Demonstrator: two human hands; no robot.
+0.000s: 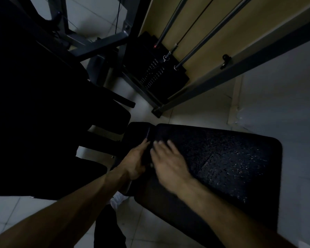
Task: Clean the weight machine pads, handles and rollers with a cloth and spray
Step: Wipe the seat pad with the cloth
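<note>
A dim gym, seen from above. A large black pad (231,158) fills the lower right, with a smaller pad (138,129) just beside its near-left corner. The right hand (168,161), blurred, lies flat on the large pad's left end, fingers straight and slightly spread. The left hand (136,161) sits just beside it at the pad's edge, fingers pointing towards the gap between the 2 pads; it is too dark to tell whether it holds anything. Behind stands a weight stack (156,68) on a pale tiled floor (276,95).
</note>
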